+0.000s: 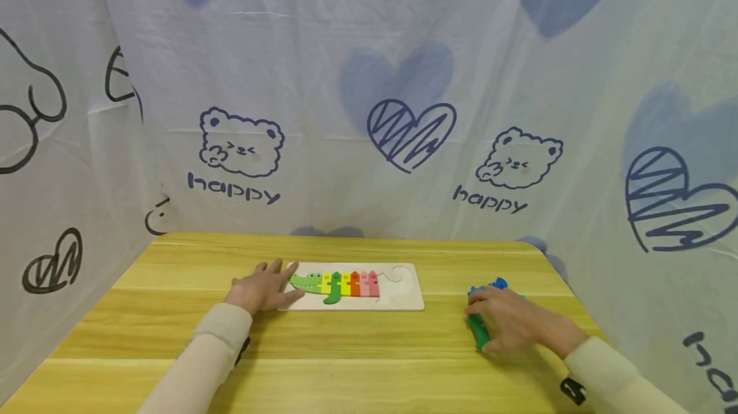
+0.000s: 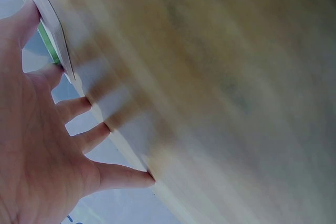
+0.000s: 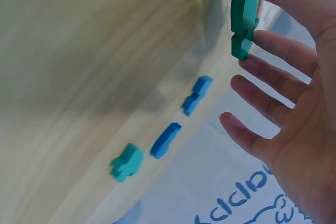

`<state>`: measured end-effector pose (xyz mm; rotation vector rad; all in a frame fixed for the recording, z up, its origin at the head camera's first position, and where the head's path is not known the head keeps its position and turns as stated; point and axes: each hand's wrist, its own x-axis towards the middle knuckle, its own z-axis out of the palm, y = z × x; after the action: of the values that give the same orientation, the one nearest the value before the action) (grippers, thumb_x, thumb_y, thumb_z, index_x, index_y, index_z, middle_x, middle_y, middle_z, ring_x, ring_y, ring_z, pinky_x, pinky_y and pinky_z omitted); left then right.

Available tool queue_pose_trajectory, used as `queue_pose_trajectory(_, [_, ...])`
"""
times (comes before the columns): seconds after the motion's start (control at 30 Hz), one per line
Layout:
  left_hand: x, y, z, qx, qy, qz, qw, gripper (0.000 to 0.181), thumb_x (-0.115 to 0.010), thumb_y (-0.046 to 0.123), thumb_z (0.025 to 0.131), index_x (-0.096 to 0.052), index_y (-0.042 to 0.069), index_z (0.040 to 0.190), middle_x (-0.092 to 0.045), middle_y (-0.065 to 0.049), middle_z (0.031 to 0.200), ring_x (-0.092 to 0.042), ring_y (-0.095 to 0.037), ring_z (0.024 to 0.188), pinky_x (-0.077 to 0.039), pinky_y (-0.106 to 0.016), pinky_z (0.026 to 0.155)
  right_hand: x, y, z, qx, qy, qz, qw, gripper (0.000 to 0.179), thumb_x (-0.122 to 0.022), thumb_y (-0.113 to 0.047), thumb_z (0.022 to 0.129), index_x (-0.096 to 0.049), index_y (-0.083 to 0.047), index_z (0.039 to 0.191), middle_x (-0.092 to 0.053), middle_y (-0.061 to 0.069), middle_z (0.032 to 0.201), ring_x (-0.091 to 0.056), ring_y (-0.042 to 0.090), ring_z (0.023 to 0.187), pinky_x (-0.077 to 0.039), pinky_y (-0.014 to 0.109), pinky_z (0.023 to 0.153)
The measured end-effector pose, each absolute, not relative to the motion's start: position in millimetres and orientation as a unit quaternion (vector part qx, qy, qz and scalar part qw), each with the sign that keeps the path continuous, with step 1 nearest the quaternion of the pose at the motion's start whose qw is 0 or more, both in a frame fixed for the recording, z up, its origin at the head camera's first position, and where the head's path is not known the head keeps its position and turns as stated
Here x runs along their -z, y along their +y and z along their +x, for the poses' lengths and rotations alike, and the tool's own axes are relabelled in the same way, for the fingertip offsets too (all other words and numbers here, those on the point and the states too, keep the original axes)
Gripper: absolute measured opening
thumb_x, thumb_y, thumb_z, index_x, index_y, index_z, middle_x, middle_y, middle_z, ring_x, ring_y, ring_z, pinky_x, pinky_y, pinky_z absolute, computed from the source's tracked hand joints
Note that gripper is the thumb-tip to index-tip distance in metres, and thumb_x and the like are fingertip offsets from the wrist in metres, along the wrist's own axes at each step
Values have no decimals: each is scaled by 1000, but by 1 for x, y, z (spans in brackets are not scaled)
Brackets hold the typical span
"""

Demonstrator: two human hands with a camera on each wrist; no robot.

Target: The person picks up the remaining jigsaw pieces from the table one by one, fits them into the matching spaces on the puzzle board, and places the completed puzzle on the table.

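Note:
A pale wooden puzzle board [image 1: 400, 302] lies at the middle of the table, with a crocodile's green head [image 1: 305, 283] and several coloured body pieces [image 1: 354, 282] set in it. The tail end on the right is a bare recess. My left hand [image 1: 264, 287] rests at the board's left end, fingers spread, thumb and index finger touching its edge. To the right, my right hand [image 1: 510, 318] pinches a green puzzle piece [image 3: 243, 11] between thumb and fingertips. Beyond it on the table lie two blue pieces [image 3: 166, 140] and a teal piece [image 3: 127, 162].
The wooden table [image 1: 346, 363] reaches back to a white cloth [image 1: 323, 81] printed with hearts and bears. Cloth also hangs along the left and right sides.

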<state>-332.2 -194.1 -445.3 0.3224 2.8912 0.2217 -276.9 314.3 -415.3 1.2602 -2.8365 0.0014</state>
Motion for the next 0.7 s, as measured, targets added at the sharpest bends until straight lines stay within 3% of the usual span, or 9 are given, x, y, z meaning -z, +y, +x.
queue_pose_trajectory(0.27, [447, -195, -332, -82, 984, 113, 110, 83, -49, 69, 99, -28, 22, 164, -26, -25, 168, -23, -59, 151, -24, -95, 96, 411, 295, -290, -6, -921, 390, -2, 60, -86, -38, 77, -73, -10, 127, -68, 8, 129, -62, 24, 111, -57, 47, 93])
queue_pose_trajectory(0.7, [446, -195, -332, -82, 984, 112, 110, 83, -49, 69, 98, -28, 22, 164, -26, -25, 168, -23, -59, 151, -24, -95, 95, 407, 262, -309, -2, -920, 391, -11, 61, -87, -35, 78, -71, -7, 130, -66, 10, 133, -61, 28, 116, -55, 54, 97])
